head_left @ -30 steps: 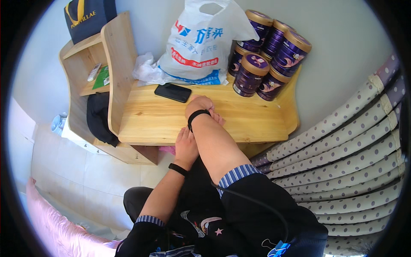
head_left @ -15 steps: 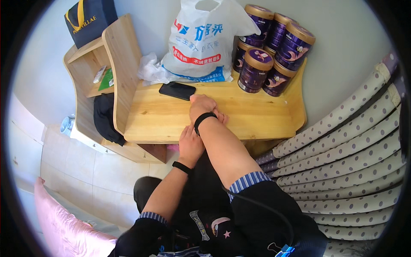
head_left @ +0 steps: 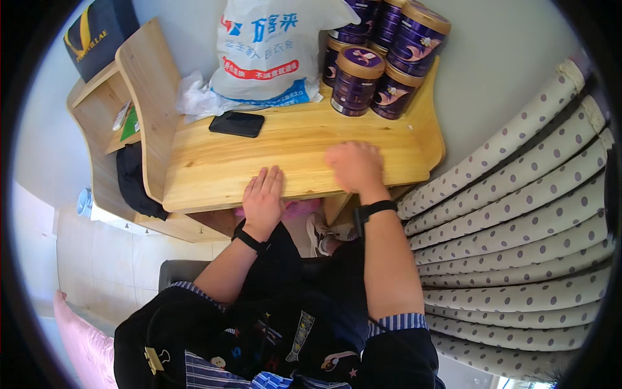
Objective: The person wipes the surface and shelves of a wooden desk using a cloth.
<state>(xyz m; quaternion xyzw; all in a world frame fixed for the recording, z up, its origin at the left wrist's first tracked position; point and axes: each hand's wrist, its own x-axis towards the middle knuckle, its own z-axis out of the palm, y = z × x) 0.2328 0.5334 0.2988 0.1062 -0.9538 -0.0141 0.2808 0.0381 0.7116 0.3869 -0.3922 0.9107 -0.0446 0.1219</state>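
Note:
My left hand [head_left: 262, 202] rests at the front edge of the wooden desk [head_left: 214, 170], its fingers stretched out flat and holding nothing. Farther right, my right hand [head_left: 357, 167] is over the desktop near the front edge. Motion blurs it, and its fingers look bent, but whether they hold anything I cannot tell. A black band circles each wrist. The black phone [head_left: 237, 124] lies on the desk beyond my left hand, touched by neither hand. Purple cans with gold lids [head_left: 357, 81] are stacked at the back right, beyond my right hand.
A large white plastic bag [head_left: 269, 55] stands at the back beside a crumpled clear bag [head_left: 199, 96]. Shelves on the left hold a dark tote bag [head_left: 103, 35] and black cloth [head_left: 135, 181]. A dotted curtain [head_left: 512, 227] hangs on the right. Pink material [head_left: 301, 207] shows under the desk.
My hands, crossed at the right wrist before, have come apart. The right moved right over the desk, the left now lies flat at its edge. The whole view shifted too.

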